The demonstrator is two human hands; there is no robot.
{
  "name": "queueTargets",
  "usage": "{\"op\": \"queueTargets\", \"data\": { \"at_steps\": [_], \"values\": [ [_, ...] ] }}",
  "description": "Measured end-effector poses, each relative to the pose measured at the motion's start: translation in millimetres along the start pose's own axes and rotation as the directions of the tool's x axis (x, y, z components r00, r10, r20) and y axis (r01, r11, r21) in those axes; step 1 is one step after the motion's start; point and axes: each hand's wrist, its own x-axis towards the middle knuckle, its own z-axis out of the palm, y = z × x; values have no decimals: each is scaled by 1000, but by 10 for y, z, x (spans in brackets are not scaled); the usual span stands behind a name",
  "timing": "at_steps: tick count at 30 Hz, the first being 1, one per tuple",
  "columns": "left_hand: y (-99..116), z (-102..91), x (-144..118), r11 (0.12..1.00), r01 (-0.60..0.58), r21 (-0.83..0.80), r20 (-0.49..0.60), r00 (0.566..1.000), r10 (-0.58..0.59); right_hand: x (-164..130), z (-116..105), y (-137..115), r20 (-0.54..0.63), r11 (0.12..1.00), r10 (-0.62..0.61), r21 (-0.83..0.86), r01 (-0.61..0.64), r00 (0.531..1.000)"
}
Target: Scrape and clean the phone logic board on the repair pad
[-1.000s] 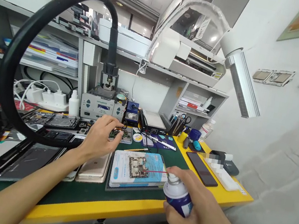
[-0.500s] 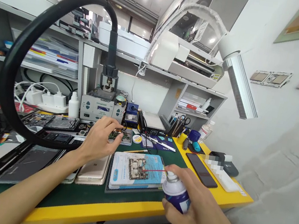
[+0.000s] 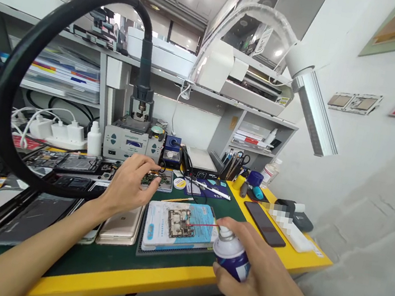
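My right hand [image 3: 256, 271] is wrapped round a white and purple spray can [image 3: 227, 251], index finger on its nozzle. From the nozzle a thin red straw [image 3: 204, 225] points left, its tip over a phone circuit board [image 3: 179, 223]. That board lies flat on a blue and white box [image 3: 153, 219], which rests on a dark grey mat. My left hand [image 3: 133, 180] hovers with thumb and fingers apart near a tray of small green boards [image 3: 165, 181], partly covering it. Whether it touches anything there I cannot tell. Below it lies a gold phone [image 3: 120, 226].
A thick black hose [image 3: 9, 71] loops at left, near my left forearm. Behind stands a grey hot-air station [image 3: 132, 144]. Opened phones [image 3: 34, 216] crowd the left side. A dark phone [image 3: 264, 224] lies on the yellow edge at right. A lamp [image 3: 315, 112] hangs above.
The view has shifted very slightly. Both hands, the spray can and the board keep practically the same places relative to each other.
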Motion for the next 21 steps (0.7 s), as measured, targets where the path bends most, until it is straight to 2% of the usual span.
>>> {"op": "queueTargets", "data": {
  "at_steps": [4,8,11,13,15,18,21],
  "values": [
    [-7,1,-3,1000,-3,7,5,1000,3,-39,-18,26,-31,999,31,-38,-32,999],
    [-24,2,-12,1000,-8,18,12,1000,8,-134,-57,111,-73,993,114,-17,-116,991],
    [-19,-8,-11,1000,-17,16,3,1000,17,-229,-163,258,-194,987,158,54,-151,968],
    [-2,-19,-3,1000,-27,4,-8,1000,27,-293,-321,389,-281,979,195,111,-170,940],
    [20,-29,7,999,-36,-11,-13,999,36,-344,-568,532,-399,962,264,175,-209,878],
    [46,-29,14,999,-38,-29,-10,999,38,-353,-1060,782,-644,940,341,226,-256,684],
    [43,-6,-2,998,-47,-40,3,999,47,-217,-1571,1117,-770,938,340,235,-256,540]
  ]
}}
